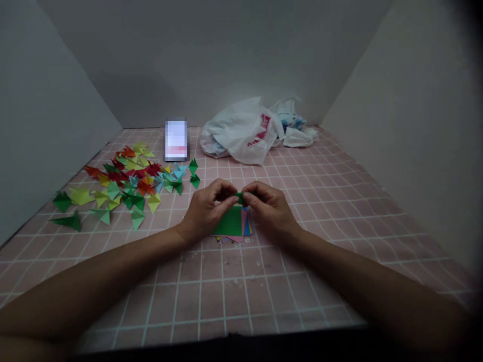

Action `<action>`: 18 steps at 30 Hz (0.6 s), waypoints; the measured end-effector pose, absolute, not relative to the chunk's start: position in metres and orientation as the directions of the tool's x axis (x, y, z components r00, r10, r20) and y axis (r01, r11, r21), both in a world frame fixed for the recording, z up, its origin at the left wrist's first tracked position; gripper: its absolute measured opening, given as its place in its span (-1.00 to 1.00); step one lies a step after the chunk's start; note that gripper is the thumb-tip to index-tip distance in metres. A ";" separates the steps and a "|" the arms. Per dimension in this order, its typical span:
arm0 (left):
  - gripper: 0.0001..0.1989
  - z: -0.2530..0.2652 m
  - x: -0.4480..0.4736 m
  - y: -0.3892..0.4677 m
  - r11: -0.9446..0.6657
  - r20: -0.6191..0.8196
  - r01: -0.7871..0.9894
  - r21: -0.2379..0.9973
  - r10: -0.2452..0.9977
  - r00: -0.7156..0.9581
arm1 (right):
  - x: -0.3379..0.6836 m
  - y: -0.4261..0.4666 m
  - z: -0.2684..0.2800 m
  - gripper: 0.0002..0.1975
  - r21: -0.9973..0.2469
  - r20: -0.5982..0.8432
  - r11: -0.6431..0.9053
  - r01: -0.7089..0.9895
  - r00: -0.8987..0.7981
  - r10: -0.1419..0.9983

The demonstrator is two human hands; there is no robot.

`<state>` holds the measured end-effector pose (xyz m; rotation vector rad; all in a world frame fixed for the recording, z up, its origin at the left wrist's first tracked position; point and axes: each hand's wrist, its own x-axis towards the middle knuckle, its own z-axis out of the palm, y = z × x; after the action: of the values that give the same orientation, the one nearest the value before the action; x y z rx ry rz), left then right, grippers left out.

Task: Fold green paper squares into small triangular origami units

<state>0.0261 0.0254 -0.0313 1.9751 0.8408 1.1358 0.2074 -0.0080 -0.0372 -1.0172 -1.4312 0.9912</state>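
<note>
A: What do your hands hold?

B: Your left hand (206,208) and right hand (267,208) meet mid-table, fingertips pinched together on a small green paper fold (239,197), likely to press a crease.

A: And beneath them?

B: A stack of coloured paper squares (232,223) lies flat on the pink tiled table (226,296), close for reaching.

A: Room to move?

B: The near edge and right side are bare. Folded paper pieces (124,186) crowd the left side; a white plastic bag (241,130) sits at the far edge.
</note>
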 end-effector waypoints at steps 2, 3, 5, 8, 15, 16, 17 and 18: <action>-0.93 -0.031 0.026 0.026 -0.534 0.429 0.193 0.823 0.807 0.406 | 0.207 -0.008 -0.037 -0.89 -0.947 0.300 0.305 0.101 -0.069 0.952; -0.94 -0.031 0.026 0.026 -0.536 0.432 0.187 0.823 0.806 0.405 | 0.207 -0.008 -0.037 -0.88 -0.943 0.306 0.312 0.114 -0.069 0.949; -0.93 -0.031 0.026 0.026 -0.548 0.446 0.176 0.818 0.797 0.408 | 0.207 -0.009 -0.036 -0.88 -0.937 0.315 0.322 0.138 -0.069 0.947; -0.95 -0.030 0.026 0.025 -0.569 0.460 0.186 0.801 0.784 0.416 | 0.208 -0.009 -0.035 -0.88 -0.927 0.323 0.331 0.177 -0.072 0.944; -0.99 -0.030 0.024 0.027 -0.573 0.458 0.221 0.790 0.789 0.409 | 0.209 -0.011 -0.033 -0.87 -0.865 0.387 0.401 0.303 -0.108 0.916; -0.98 -0.031 0.024 0.027 -0.569 0.454 0.222 0.791 0.791 0.410 | 0.209 -0.011 -0.033 -0.87 -0.849 0.401 0.417 0.323 -0.119 0.908; -0.98 -0.030 0.024 0.028 -0.566 0.449 0.224 0.793 0.793 0.412 | 0.209 -0.011 -0.032 -0.87 -0.834 0.414 0.433 0.343 -0.129 0.901; -0.98 -0.030 0.024 0.028 -0.562 0.444 0.224 0.796 0.794 0.415 | 0.209 -0.011 -0.031 -0.88 -0.822 0.423 0.443 0.358 -0.138 0.896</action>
<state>0.0239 0.0277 -0.0303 2.0194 0.8606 1.1203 0.2089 -0.0107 -0.0313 -1.0910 -1.7082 0.6823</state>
